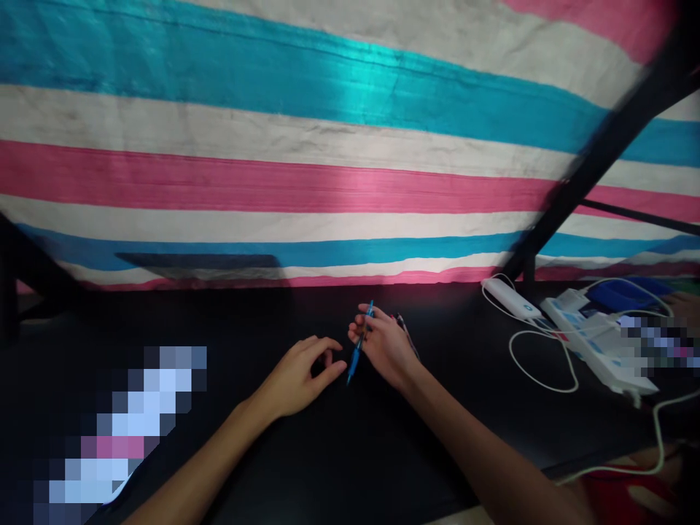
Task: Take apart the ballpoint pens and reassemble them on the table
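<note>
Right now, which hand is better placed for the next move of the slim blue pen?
Probably the right hand: it holds the slim blue pen, while the left hand is near but appears empty.

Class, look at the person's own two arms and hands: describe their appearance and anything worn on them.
The left hand and right hand are ungloved. No sleeve covers the visible left forearm or right forearm; both narrow towards the wrist. No watch or markings show on the left. A small dark and red item shows beside the right hand; whether it is worn is unclear.
</note>
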`<state>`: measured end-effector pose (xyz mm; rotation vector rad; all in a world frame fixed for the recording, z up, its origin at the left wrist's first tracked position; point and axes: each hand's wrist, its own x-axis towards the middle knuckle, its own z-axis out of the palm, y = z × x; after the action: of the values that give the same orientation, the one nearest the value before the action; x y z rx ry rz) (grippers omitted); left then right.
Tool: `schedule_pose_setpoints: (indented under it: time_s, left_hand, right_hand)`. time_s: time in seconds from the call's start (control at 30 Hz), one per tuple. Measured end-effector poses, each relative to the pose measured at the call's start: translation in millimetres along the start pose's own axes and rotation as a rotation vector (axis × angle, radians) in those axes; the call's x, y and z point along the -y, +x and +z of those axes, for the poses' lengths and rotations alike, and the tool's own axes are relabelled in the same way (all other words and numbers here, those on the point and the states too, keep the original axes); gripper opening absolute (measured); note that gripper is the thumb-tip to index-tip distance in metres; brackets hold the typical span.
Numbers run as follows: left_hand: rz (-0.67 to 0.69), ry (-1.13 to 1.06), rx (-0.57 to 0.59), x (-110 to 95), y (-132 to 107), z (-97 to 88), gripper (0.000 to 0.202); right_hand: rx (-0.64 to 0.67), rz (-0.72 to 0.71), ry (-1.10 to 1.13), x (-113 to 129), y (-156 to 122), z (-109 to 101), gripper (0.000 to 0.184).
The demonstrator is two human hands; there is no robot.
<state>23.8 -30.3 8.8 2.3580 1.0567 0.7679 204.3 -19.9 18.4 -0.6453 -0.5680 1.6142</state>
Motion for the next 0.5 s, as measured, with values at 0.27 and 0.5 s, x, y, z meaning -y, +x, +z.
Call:
schedule_pose_setpoints:
  time_s: [0.27, 0.5]
  left_hand:
    - [0.092, 0.134, 0.067, -6, 0, 2.4, 0.024]
    - [0.079, 0.19, 0.064, 1, 0, -1.5, 0.021]
  right_hand:
    - [0.055, -0.438, -0.993, -13, -8, -5, 0.018]
    - [-0.202, -0.547, -1.813, -7, -1, -18, 0.015]
